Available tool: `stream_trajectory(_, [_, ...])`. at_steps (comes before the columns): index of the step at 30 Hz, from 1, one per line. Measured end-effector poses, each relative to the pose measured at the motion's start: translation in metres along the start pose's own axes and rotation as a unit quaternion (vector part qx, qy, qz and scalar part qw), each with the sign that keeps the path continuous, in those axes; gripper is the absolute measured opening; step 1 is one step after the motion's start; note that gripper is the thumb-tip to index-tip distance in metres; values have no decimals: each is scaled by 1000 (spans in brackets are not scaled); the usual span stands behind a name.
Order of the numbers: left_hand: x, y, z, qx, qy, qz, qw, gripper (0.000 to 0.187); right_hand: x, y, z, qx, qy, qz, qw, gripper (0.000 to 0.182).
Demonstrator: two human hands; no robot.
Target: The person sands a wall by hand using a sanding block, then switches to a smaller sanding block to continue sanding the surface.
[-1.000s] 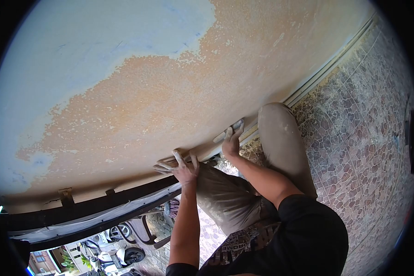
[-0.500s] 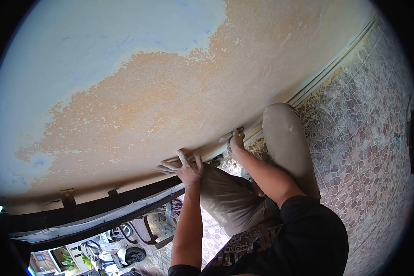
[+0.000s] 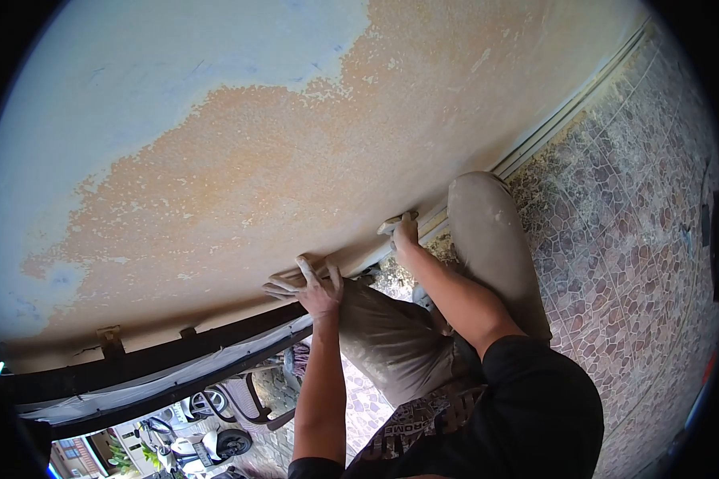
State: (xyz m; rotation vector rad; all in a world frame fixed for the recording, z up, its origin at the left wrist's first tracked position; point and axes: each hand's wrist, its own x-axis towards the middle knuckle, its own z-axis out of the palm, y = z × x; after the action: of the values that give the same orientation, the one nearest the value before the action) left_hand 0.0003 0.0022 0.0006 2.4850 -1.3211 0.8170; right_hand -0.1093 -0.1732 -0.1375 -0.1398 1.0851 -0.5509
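A wall [image 3: 240, 160] with patchy paint, pale blue-white in places and bare orange-tan in others, fills the upper part of the head view. My left hand [image 3: 318, 291], dusty and with fingers spread, rests against the lower wall above my bent leg. Low on the wall, near the baseboard, my right hand [image 3: 406, 234] is closed around a small flat dusty tool [image 3: 391, 224]. The tool lies close to the wall surface; its exact kind is hard to make out, and my fingers hide part of it.
Baseboard trim [image 3: 535, 144] runs along the wall's foot. Pale dust and flakes cover the stone-patterned floor [image 3: 599, 263] beside my knee [image 3: 479, 199]. At lower left are a dark beam [image 3: 176, 355], a chair [image 3: 252, 403] and a parked motorcycle [image 3: 204, 447].
The view has shifted slightly, so the wall and both hands sit a little further left. The tool in my right hand has tilted and shows a lighter face. My left hand stays spread.
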Motion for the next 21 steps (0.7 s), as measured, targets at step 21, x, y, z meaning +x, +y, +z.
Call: stream_trajectory(21, [10, 8, -8, -8, 10, -9, 1000, 73, -134, -102, 44, -118, 94, -487, 860, 67])
